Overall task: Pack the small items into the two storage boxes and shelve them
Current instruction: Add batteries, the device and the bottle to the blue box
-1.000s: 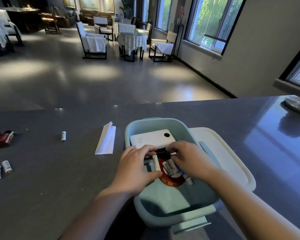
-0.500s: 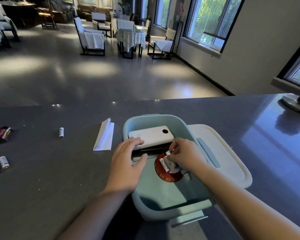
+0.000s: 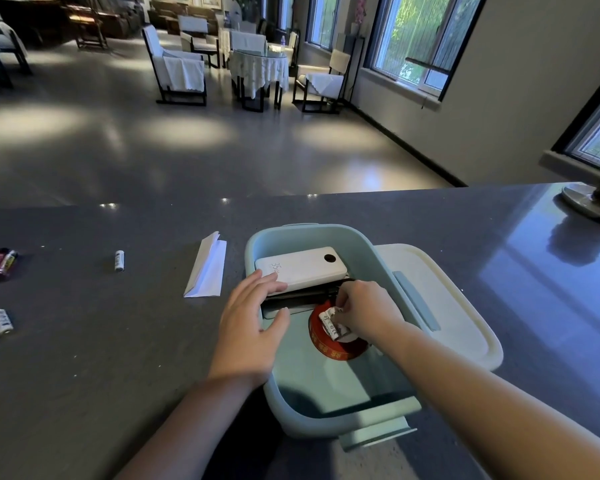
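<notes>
Two batteries (image 3: 332, 323), pinched in the right hand (image 3: 368, 311), sit over the red tape roll (image 3: 340, 344) inside the blue box (image 3: 312, 419); best laid flat there while the spread left hand (image 3: 248, 327) steadies its rim.

Inside the storage box (image 3: 368, 258), the far end is occupied by the power bank (image 3: 300, 268); the red tape roll (image 3: 336, 344) sits mid-floor. The near floor is bare. The lid (image 3: 444, 299) blocks the table (image 3: 118, 358) just right of the box; folded paper (image 3: 207, 266) lies left.
</notes>
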Demonstrator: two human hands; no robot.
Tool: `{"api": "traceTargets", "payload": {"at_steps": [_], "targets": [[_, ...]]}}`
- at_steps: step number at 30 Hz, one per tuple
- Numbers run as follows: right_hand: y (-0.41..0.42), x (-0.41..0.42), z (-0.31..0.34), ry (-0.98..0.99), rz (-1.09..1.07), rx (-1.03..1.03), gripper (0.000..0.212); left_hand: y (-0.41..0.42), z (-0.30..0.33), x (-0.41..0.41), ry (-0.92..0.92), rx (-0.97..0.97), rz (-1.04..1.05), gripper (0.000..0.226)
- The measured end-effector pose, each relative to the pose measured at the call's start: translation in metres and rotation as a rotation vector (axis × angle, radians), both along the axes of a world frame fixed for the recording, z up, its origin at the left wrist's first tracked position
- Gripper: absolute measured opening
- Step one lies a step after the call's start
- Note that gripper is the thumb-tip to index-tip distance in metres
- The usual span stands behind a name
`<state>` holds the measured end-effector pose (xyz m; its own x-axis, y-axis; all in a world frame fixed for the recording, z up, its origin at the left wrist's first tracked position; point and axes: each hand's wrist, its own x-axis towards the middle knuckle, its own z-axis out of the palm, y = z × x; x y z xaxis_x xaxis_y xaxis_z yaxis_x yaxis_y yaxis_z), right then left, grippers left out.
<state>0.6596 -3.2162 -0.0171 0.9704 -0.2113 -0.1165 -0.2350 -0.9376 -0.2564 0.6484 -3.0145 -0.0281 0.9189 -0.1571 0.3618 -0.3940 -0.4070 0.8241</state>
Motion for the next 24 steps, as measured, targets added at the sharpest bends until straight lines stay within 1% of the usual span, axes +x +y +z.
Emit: {"api": "traceTargets", "payload": {"at_steps": [2,3,5,6,7,9,13,24], "targets": [[0.0007,-0.0017,0.0031,-0.047,-0.019,0.017,0.016,-0.0001,-0.0009,0.0006,-0.003,-0.001,-0.002,0.032],[0.0021,-0.0027,0.0051,-0.075,-0.023,0.015,0.022,-0.0001,-0.0013,0.0009,-0.005,-0.003,-0.003,0.032],[0.0054,-0.0049,0.0067,-0.059,-0.003,-0.03,0.045,-0.0002,-0.0021,0.0012,-0.011,-0.007,-0.002,0.032],[0.0069,-0.006,0.0062,-0.018,0.009,-0.058,0.057,-0.0004,-0.0023,0.0013,-0.012,-0.008,-0.001,0.032],[0.0081,-0.0067,0.005,0.027,0.016,-0.079,0.063,-0.0003,-0.0026,0.0012,-0.011,-0.008,0.0,0.032],[0.0087,-0.0067,0.0018,0.076,0.022,-0.092,0.062,-0.0005,-0.0028,0.0014,-0.01,-0.01,0.001,0.032],[0.0067,-0.0057,0.0008,0.067,-0.022,-0.047,0.054,-0.0009,-0.0023,0.0013,-0.011,-0.004,0.003,0.033],[0.0074,-0.0098,0.0092,0.087,-0.068,-0.042,0.056,-0.001,-0.0006,0.0015,0.004,-0.006,-0.011,0.03]]}}
